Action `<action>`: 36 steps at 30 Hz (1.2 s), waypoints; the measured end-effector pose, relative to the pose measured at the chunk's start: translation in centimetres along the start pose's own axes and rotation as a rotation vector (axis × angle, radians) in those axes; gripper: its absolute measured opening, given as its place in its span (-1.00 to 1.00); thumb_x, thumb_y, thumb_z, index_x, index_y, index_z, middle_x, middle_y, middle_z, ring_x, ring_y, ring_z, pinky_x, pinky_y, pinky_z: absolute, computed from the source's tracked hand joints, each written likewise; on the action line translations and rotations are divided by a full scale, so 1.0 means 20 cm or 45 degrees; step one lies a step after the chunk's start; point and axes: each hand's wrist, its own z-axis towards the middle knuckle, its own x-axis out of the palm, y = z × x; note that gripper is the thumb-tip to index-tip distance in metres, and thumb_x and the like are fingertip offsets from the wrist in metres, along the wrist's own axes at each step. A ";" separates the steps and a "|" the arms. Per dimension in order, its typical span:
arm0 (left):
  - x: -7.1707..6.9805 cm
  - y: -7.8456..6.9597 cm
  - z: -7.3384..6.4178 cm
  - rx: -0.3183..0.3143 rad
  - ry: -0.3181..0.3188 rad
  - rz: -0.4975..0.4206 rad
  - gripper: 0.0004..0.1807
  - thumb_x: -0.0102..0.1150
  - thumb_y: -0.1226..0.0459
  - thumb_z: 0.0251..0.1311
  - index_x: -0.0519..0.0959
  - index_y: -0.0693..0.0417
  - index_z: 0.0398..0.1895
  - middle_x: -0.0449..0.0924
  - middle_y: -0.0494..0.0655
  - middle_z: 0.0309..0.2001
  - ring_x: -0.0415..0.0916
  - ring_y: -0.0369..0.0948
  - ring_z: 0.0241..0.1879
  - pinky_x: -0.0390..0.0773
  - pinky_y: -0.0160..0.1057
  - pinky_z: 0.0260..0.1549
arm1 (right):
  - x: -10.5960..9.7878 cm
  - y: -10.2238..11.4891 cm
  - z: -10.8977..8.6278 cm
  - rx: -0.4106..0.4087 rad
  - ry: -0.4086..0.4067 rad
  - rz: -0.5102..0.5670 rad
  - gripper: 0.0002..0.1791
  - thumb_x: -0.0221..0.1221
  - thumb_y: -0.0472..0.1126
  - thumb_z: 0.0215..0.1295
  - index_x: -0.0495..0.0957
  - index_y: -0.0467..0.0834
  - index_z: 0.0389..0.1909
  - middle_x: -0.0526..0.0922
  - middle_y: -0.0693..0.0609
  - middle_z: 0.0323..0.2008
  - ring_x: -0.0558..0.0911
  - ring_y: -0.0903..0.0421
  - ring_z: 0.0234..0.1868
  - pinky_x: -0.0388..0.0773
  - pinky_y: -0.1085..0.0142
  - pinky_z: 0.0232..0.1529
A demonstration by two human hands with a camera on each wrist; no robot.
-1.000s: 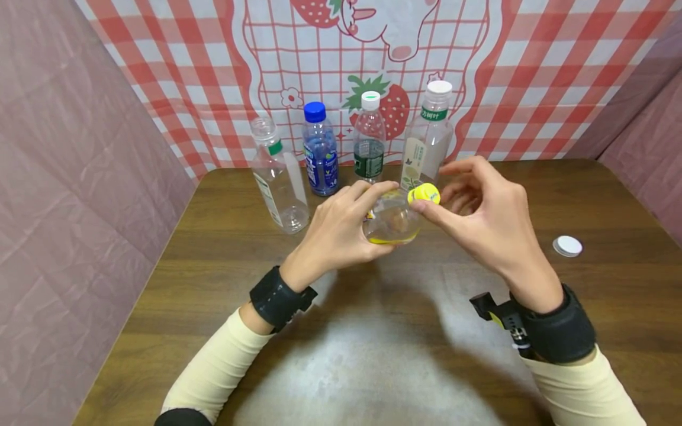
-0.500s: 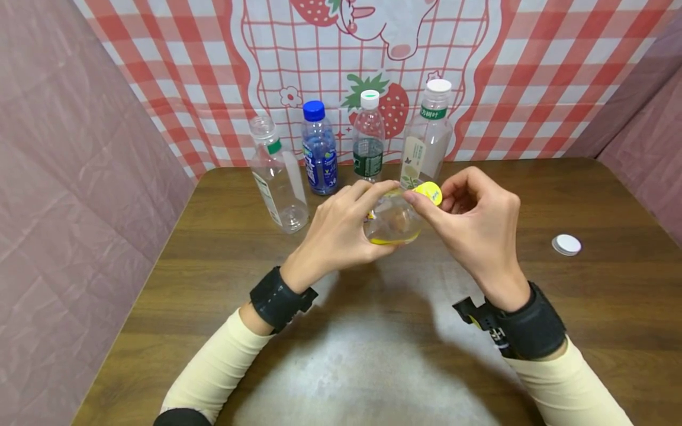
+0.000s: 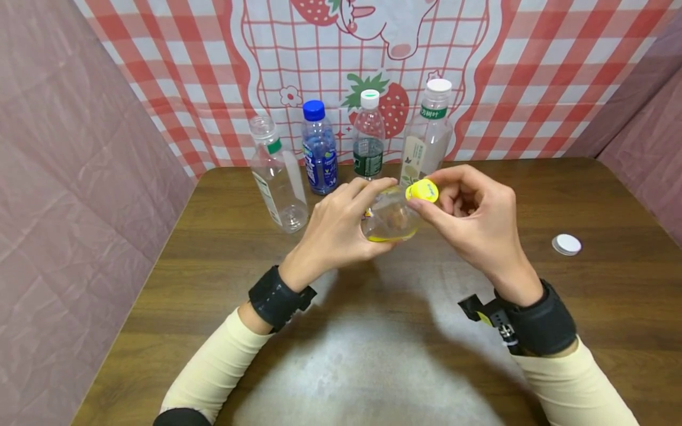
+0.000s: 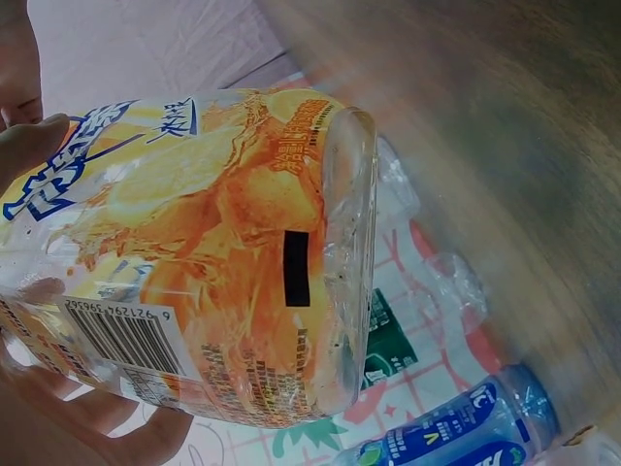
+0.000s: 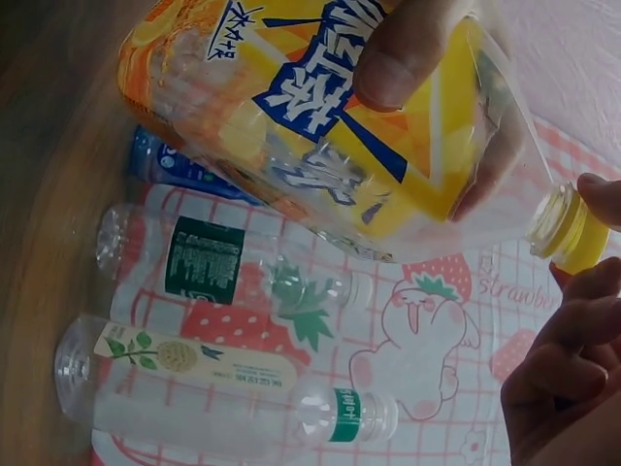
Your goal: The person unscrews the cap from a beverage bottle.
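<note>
My left hand [image 3: 341,225] grips a clear plastic drink bottle [image 5: 388,184] round its body, held tilted above the table with its neck toward the right. An orange and yellow label with a barcode [image 4: 126,335] wraps the bottle. On its mouth sits a yellow cap [image 3: 424,190]. The thumb and index finger of my right hand [image 3: 474,219] pinch this cap from both sides, the other fingers curled behind. In the right wrist view the cap [image 5: 582,233] is at the neck, with the fingertips on it.
Along the back of the wooden table [image 3: 213,260] stand an uncapped clear bottle [image 3: 279,183], a blue-capped bottle [image 3: 319,151], a white-capped bottle with a green label [image 3: 369,139] and a tall white-capped bottle [image 3: 428,133]. A loose white cap [image 3: 567,244] lies at the right.
My right thumb and index finger have shifted round the yellow cap, from a looser hold to a pinch on both sides. The left hand and bottle have barely moved.
</note>
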 end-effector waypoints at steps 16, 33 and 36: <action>0.00 0.00 0.00 -0.023 0.010 -0.041 -0.07 0.34 -0.23 -0.31 0.39 -0.13 0.26 0.45 -0.20 -0.12 0.38 -0.31 -0.21 0.46 -0.33 -0.34 | -0.01 -0.02 0.00 0.020 0.107 0.136 -0.52 0.31 -0.61 -0.15 0.52 -0.50 -0.08 0.36 -0.02 -0.65 0.29 0.27 -0.63 0.21 0.49 -0.67; 0.00 -0.01 0.00 -0.020 0.004 -0.018 -0.07 0.34 -0.24 -0.32 0.42 -0.11 0.25 0.46 -0.19 -0.13 0.38 -0.30 -0.24 0.46 -0.32 -0.37 | 0.07 -0.01 -0.02 0.176 -0.174 0.011 -0.68 0.41 -0.41 -0.12 0.42 -0.40 -0.49 0.26 -0.03 -0.81 0.20 0.31 -0.75 0.07 0.50 -0.72; 0.00 -0.01 0.00 -0.022 0.011 -0.009 -0.07 0.32 -0.26 -0.30 0.41 -0.12 0.25 0.45 -0.19 -0.13 0.38 -0.31 -0.24 0.46 -0.33 -0.39 | 0.06 0.00 -0.02 0.165 -0.171 0.000 -0.70 0.41 -0.41 -0.12 0.45 -0.41 -0.48 0.26 -0.02 -0.81 0.20 0.31 -0.75 0.08 0.50 -0.71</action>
